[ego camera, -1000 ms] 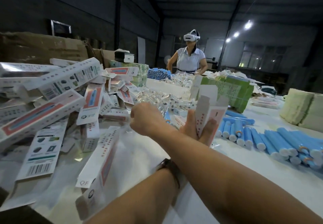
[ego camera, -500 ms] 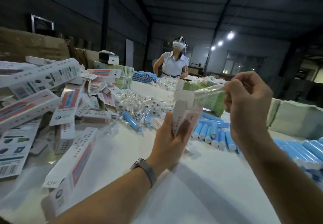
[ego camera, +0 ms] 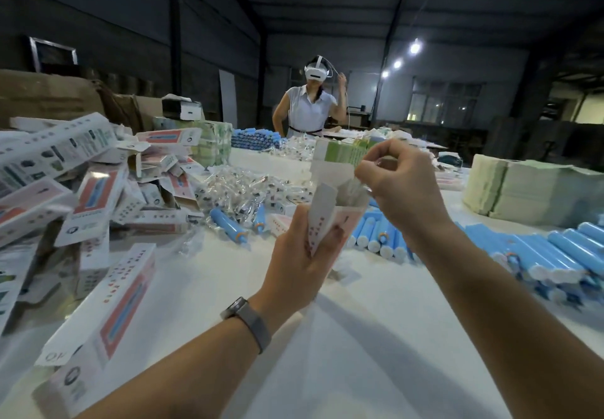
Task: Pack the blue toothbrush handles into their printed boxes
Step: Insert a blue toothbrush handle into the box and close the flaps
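This is a packing floor in a warehouse or factory hall: a dark corrugated roof on steel beams (ego camera: 359, 0) spans a large dim room lit by a few ceiling lamps (ego camera: 414, 47). A long white counter (ego camera: 359, 337) carries heaps of printed boxes (ego camera: 98, 196) at the left, rows of blue toothbrush handles (ego camera: 555, 251) at the right and stacks of flat cartons (ego camera: 523, 189) farther off. At the far end another worker (ego camera: 310, 104) stands wearing a headset.

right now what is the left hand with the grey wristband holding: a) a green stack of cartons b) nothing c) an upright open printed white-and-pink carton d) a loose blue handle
c: the left hand grips the upright printed white-and-pink carton, top flap open.
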Demonstrator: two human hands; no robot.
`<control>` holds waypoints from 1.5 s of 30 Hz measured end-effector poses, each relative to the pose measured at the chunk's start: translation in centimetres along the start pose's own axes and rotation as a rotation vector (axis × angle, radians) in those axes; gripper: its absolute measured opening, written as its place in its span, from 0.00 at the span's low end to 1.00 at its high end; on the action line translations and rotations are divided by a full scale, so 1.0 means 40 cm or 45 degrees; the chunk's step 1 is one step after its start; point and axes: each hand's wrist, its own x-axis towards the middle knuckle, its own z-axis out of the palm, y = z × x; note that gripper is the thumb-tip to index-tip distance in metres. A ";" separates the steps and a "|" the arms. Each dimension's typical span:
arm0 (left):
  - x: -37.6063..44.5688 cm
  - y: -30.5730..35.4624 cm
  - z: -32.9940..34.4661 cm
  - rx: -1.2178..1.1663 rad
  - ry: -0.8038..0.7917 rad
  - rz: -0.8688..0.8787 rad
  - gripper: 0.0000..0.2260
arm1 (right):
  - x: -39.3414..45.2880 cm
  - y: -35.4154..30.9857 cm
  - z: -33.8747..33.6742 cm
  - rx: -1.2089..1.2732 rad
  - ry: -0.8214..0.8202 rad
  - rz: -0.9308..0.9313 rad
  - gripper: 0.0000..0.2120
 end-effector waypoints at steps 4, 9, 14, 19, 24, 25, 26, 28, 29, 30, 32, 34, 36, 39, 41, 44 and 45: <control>0.006 0.001 -0.006 -0.088 0.046 -0.071 0.15 | -0.004 0.011 0.006 -0.113 -0.024 -0.079 0.13; 0.011 -0.011 -0.009 -0.116 0.077 -0.096 0.19 | -0.022 0.019 0.019 -0.277 0.072 -0.280 0.13; 0.011 -0.007 -0.009 -0.150 0.064 -0.129 0.24 | -0.035 0.025 0.032 -0.369 0.099 -0.547 0.08; 0.012 0.007 -0.013 -0.150 0.050 -0.141 0.19 | -0.042 0.016 0.037 -0.446 0.115 -0.623 0.04; -0.004 0.017 -0.009 -0.087 -0.053 -0.038 0.18 | -0.028 -0.006 0.022 -0.494 0.016 -0.478 0.02; -0.005 0.017 -0.008 -0.083 -0.060 -0.028 0.18 | -0.028 -0.010 0.022 -0.528 -0.010 -0.472 0.02; -0.005 0.016 -0.008 -0.088 -0.059 -0.033 0.18 | -0.029 -0.011 0.023 -0.536 -0.033 -0.467 0.02; -0.001 0.013 -0.010 -0.112 -0.038 -0.071 0.15 | -0.033 -0.004 0.025 -0.544 -0.070 -0.478 0.02; 0.001 0.011 -0.011 -0.127 -0.018 -0.091 0.14 | -0.035 0.003 0.027 -0.577 -0.093 -0.492 0.04; 0.003 0.008 -0.012 -0.141 0.002 -0.108 0.13 | -0.037 0.012 0.032 -0.611 -0.123 -0.504 0.06; 0.004 0.005 -0.011 -0.167 0.027 -0.125 0.13 | -0.047 0.033 0.046 -0.627 -0.191 -0.510 0.12; 0.004 0.004 -0.010 -0.181 0.058 -0.120 0.15 | -0.057 0.047 0.058 -0.596 -0.221 -0.500 0.14; 0.008 0.001 -0.012 -0.147 0.090 -0.120 0.19 | -0.058 0.060 0.064 -0.488 -0.190 -0.470 0.09; 0.017 0.009 -0.021 -0.158 0.076 -0.102 0.18 | -0.061 0.072 0.068 -0.217 -0.234 -0.318 0.14; 0.017 0.014 -0.025 -0.175 0.065 -0.020 0.19 | -0.074 0.074 0.080 -0.007 -0.351 -0.191 0.18; 0.013 0.019 -0.025 -0.197 0.056 -0.017 0.20 | -0.087 0.087 0.089 0.136 -0.309 -0.219 0.21; 0.013 0.022 -0.025 -0.176 0.052 -0.020 0.21 | -0.089 0.088 0.090 0.164 -0.294 -0.215 0.22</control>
